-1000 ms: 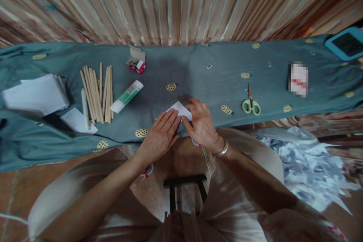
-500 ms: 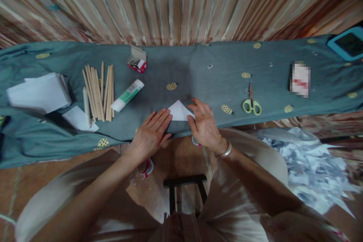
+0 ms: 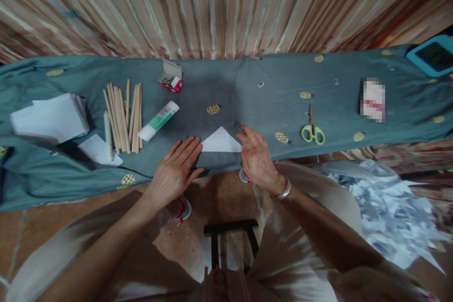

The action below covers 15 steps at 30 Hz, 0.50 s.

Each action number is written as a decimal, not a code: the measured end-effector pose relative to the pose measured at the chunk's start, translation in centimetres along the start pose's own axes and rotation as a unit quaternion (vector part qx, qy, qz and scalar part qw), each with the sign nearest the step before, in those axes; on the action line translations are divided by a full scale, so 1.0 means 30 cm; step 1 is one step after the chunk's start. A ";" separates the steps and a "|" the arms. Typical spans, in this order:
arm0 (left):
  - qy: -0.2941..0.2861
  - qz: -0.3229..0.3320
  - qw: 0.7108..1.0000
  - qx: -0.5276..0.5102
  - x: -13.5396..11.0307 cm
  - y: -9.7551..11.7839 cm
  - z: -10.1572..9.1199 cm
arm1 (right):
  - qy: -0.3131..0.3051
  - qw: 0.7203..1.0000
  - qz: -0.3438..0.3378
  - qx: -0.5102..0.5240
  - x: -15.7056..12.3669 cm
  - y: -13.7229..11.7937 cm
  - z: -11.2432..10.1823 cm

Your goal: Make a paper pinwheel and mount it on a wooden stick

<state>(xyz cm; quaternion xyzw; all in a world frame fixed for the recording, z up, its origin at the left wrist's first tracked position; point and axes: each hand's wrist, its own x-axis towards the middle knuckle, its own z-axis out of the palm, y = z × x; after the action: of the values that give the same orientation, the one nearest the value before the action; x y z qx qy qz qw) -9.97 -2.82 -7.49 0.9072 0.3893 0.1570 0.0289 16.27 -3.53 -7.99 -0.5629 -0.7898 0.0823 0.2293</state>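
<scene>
A white paper folded into a triangle (image 3: 221,141) lies flat near the front edge of the teal cloth (image 3: 247,99). My left hand (image 3: 177,170) rests palm down just left of the triangle, fingers stretched out, fingertips at its left corner. My right hand (image 3: 256,158) lies at the triangle's right corner, fingers spread and touching the paper's edge. Neither hand holds anything. A metal bangle sits on my right wrist.
Left of the hands lie a glue tube (image 3: 158,120), a bunch of wooden sticks (image 3: 123,115), a white paper stack (image 3: 49,118) and a small box of staples (image 3: 171,79). Green-handled scissors (image 3: 312,130) lie to the right. Paper scraps (image 3: 389,203) cover the floor at right.
Both hands have slid apart along the paper, the left hand moving left and back, uncovering the whole folded triangle, which now lies flatter and wider.
</scene>
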 end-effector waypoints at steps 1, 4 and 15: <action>-0.001 -0.004 1.000 -0.003 -0.003 -0.003 -0.001 | 0.001 1.000 0.000 0.001 -0.001 0.002 0.004; -0.003 -0.012 1.000 -0.010 -0.010 -0.007 -0.003 | 0.009 1.000 0.000 0.006 -0.005 0.010 0.013; 0.014 -0.009 1.000 -0.006 -0.008 -0.008 -0.004 | 0.042 0.991 0.017 0.124 0.047 0.025 -0.033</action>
<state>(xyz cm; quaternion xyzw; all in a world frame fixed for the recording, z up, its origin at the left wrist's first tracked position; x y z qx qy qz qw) -10.33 -2.84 -7.48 0.9013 0.3965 0.1719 0.0306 16.98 -2.07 -7.04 -0.5462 -0.7538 0.1597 0.3285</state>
